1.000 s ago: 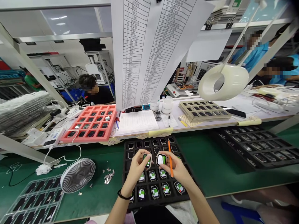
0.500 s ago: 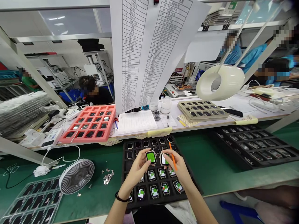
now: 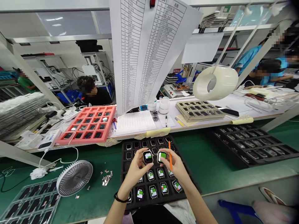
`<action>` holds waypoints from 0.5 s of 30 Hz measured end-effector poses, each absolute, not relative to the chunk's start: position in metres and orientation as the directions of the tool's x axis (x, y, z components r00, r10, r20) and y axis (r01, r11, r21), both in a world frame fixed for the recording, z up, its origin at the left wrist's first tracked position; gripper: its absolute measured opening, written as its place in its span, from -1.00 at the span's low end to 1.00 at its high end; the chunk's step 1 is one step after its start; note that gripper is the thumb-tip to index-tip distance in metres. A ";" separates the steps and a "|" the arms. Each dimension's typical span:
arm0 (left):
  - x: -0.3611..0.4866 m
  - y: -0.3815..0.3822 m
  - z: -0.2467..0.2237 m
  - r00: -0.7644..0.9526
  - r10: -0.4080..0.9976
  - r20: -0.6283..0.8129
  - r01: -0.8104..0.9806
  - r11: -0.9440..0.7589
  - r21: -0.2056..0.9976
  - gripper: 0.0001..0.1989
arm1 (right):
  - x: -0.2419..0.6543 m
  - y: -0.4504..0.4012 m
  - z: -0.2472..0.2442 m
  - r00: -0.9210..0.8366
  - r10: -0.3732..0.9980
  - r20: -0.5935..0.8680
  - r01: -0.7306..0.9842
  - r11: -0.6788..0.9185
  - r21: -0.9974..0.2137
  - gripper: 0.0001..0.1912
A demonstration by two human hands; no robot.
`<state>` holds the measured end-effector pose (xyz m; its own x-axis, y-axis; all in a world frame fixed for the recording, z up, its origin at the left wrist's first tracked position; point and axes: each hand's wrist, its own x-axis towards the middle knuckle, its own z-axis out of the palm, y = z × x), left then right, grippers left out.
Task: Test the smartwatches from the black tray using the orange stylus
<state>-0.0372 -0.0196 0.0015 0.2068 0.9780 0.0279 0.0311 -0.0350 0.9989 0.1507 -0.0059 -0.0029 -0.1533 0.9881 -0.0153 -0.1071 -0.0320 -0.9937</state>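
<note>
The fingers (image 3: 141,157) of both hands are curled closed, each set gripping one smartwatch by its edges, with neither hand open. The left hand (image 3: 134,174) holds the left smartwatch (image 3: 148,157) and the right hand (image 3: 176,168) holds the right smartwatch (image 3: 162,156). The two watches sit close together, apart but just above the middle of the black tray (image 3: 123,161), with their lit screens facing up. The right hand also pinches an orange pen (image 3: 170,160), which stands tilted beside the right smartwatch.

The step in hand is a close look at these two screens, held side by side. Both show green and white blocks.

In the black tray, the lower rows hold lit watches (image 3: 150,175), while the upper rows hold watches with dark screens (image 3: 128,147). Left of the black tray are a small white fan (image 3: 74,178) and a scatter of metal scraps (image 3: 106,179). Beyond it, on the bench (image 3: 140,132), are a paper form (image 3: 135,123) and a red tray (image 3: 109,130). To its right lies a second black tray (image 3: 249,146), filled with watches.
</note>
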 end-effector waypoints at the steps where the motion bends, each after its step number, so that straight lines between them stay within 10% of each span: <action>1: -0.037 -0.020 0.002 0.210 0.977 0.030 0.032 -0.037 0.999 -0.49 | 0.150 -0.006 -0.002 -0.117 0.993 -0.029 -0.109 -0.042 -0.993 -0.65; 15: -0.037 -0.020 0.000 0.228 0.973 0.025 0.010 -0.027 1.000 -0.47 | 0.157 -0.004 -0.010 -0.163 0.986 0.036 -0.071 0.025 -0.997 -0.60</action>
<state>-0.0368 -0.0196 -0.0004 0.2278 0.9734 0.0246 0.0095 -0.0275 0.9996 0.1568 -0.0041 -0.0095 -0.1633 0.9859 0.0362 -0.0715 0.0248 -0.9971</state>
